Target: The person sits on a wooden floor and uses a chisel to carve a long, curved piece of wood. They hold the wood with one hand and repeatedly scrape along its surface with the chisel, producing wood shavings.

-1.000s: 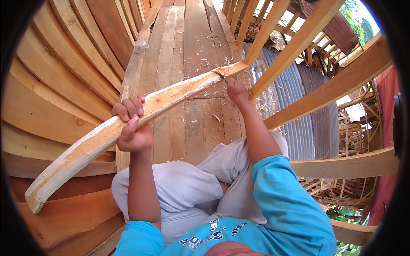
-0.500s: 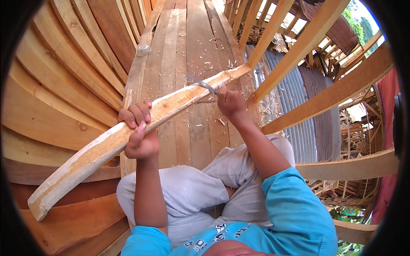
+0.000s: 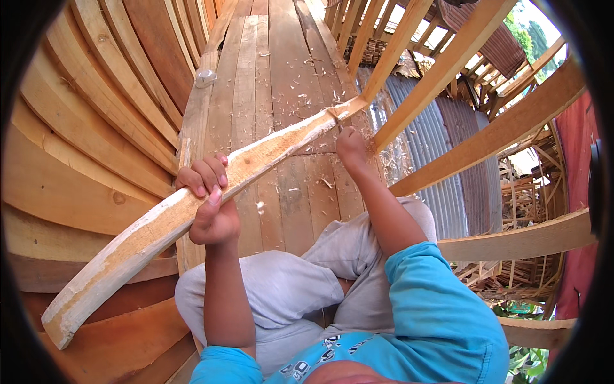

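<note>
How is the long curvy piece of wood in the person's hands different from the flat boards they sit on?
The curved piece of wood is lifted and slanted, gripped by the left hand; the floor boards lie flat. The curved piece is bent and rough-edged; the boards are straight. The curved piece looks pale and freshly cut; the boards are browner, sprinkled with shavings. The right hand is near the curved piece's far end. Both are bare wood.

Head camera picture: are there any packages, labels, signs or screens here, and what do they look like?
No packages, signs or screens show.
Printed shirt front: bright blue cloth shirt, bottom edge of the picture, with white-and-dark lettering on its chest.
Nothing else carries a label, not even the long pale curved wooden plank.
</note>
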A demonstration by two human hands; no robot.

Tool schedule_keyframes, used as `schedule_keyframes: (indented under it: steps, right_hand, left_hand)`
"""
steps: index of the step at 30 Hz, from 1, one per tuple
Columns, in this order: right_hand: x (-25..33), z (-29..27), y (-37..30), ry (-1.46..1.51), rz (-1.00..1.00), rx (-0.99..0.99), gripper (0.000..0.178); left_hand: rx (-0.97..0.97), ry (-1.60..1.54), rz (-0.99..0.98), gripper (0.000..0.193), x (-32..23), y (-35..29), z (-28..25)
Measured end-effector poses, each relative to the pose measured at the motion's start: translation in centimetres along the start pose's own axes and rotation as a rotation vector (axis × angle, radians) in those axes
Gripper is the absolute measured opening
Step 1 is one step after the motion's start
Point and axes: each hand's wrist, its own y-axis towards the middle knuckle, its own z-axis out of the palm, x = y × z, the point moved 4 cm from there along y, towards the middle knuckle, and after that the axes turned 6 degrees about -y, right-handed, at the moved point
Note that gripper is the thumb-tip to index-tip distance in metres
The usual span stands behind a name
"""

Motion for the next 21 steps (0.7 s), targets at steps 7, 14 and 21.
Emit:
schedule_keyframes:
  steps: [7, 14, 21]
  right_hand:
    - [-10.4, -0.8, 5.0, -0.250, 0.139, 0.039, 0.052]
    - [3.4, 1.8, -2.5, -0.359, -0.067, 0.501, 0.057]
    - [0.4, 3.4, -3.2, -0.523, -0.431, 1.037, 0.042]
  left_hand:
    - [0.020, -0.022, 0.000, 0.027, 0.5, 0.2, 0.5]
    - [-0.008, 0.045, 0.031, 0.029, -0.4, 0.0, -0.8]
    - [0.022, 0.015, 0.017, 0.028, 0.3, -0.1, -0.6]
